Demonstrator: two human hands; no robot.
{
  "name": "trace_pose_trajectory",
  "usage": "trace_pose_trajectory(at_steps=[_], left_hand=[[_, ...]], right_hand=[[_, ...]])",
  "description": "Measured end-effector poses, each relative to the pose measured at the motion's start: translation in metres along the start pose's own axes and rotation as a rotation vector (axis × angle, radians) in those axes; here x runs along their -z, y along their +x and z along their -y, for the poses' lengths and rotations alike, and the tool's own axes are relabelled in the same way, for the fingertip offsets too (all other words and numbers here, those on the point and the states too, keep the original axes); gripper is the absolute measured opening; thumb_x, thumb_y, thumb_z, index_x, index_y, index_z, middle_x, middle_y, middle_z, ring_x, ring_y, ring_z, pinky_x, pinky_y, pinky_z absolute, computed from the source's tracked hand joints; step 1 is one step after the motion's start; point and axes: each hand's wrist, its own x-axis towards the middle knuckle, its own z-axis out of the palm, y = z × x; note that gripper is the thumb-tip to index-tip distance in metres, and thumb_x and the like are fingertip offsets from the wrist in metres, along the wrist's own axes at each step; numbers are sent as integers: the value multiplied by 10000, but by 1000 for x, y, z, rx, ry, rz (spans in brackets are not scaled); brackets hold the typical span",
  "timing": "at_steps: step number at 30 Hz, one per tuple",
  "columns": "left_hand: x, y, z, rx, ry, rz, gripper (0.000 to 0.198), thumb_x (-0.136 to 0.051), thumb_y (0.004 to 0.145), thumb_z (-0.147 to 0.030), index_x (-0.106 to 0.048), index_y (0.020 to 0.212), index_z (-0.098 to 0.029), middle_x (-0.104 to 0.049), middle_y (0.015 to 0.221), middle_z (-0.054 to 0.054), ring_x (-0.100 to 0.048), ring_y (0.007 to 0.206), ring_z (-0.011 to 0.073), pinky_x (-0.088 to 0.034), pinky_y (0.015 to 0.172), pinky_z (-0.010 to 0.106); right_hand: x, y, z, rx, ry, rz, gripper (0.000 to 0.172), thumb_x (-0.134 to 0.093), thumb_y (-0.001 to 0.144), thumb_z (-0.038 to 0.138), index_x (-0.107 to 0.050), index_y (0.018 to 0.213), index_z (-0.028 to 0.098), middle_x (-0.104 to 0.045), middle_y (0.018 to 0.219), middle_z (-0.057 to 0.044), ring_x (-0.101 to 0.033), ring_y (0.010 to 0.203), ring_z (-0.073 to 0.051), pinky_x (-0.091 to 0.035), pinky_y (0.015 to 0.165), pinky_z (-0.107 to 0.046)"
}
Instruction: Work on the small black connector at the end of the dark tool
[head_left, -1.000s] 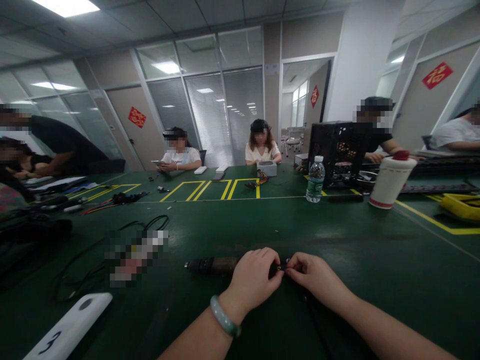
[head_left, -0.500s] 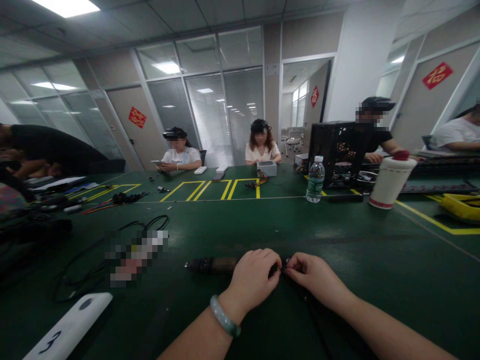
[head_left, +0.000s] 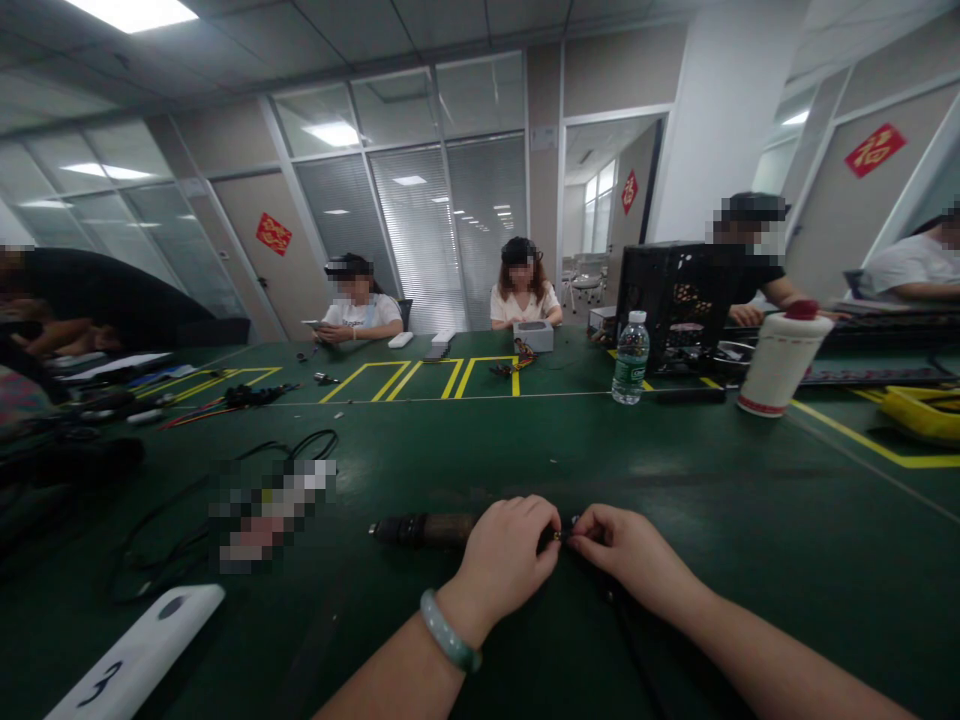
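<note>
On the green tabletop (head_left: 450, 450), the dark tool (head_left: 439, 532) lies pointing to the left, the left hand (head_left: 510, 545) curled over its rear end, while the right hand (head_left: 619, 550), just beside, pinches a small, mostly hidden part (head_left: 566, 536) near a cable (head_left: 632, 642).

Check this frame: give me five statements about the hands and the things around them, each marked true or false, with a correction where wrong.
1. The left hand is closed on a dark cylindrical tool. True.
2. The right hand is spread wide, palm up. False: the right hand has its thumb and fingertips pinched together.
3. A bracelet circles the right wrist. False: the bracelet is on the left one.
4. A clear bottle stands upright on the green table. True.
5. A white object marked 3 lies in the picture's lower left. True.
</note>
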Motion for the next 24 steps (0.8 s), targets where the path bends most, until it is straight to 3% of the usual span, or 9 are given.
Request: trace_pose_trajectory(at_steps=[5, 15, 24], left_hand=[[0, 0, 1, -26, 12, 9, 164, -620, 837, -143, -569, 952, -249, -613, 977, -40, -563, 917, 179, -409, 819, 319], [-2, 0, 0, 12, 22, -10, 122, -633, 848, -239, -564, 949, -237, -610, 948, -22, -564, 906, 191, -407, 831, 327], [-2, 1, 0, 3, 21, 11, 152, -605, 840, -165, -561, 961, -245, -607, 961, -31, -557, 904, 182, -391, 795, 323]], right_hand=[[-1, 1, -4, 4, -1, 1, 96, -626, 877, 282, -671, 850, 201, -700, 783, 17, -640, 695, -149, -436, 586, -202], [-2, 4, -7, 14, -16, -19, 83, -634, 865, 265, -668, 827, 199, -696, 765, 20, -635, 684, -146, -427, 581, -197], [0, 3, -2, -7, -18, 14, 98, -622, 881, 285, -678, 852, 210, -703, 806, 16, -646, 717, -154, -437, 600, -207]])
